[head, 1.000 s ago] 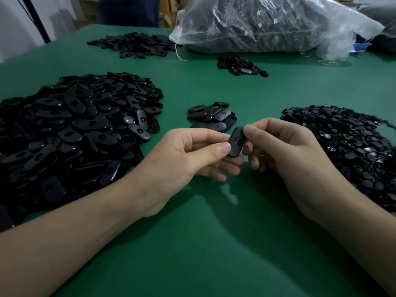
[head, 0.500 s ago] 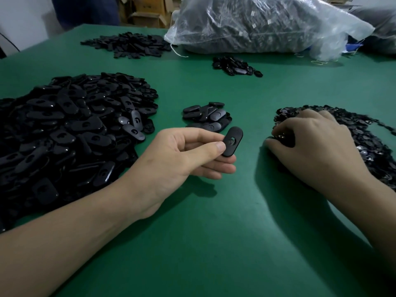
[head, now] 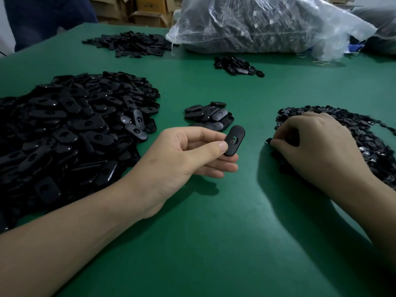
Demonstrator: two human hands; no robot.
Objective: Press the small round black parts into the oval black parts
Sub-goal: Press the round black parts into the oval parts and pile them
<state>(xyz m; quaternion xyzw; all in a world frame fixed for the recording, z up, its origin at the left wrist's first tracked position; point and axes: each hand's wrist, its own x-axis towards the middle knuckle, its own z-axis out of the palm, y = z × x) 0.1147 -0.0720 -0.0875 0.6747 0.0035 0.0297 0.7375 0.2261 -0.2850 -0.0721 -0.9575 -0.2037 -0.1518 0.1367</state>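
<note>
One clear plastic bag (head: 267, 24) holds dark parts. The left hand (head: 182, 159) pinches a glossy oval part (head: 238, 131) above the green table (head: 214, 232); the right hand (head: 317, 146) curls onto the round-parts pile (head: 375, 142), its grip hidden

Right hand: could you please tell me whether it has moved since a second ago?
Yes. The right hand left the oval part in the left hand and went right, onto the pile of small round parts.

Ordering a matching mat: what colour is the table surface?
The table is plain green; the head view shows it best.
</note>
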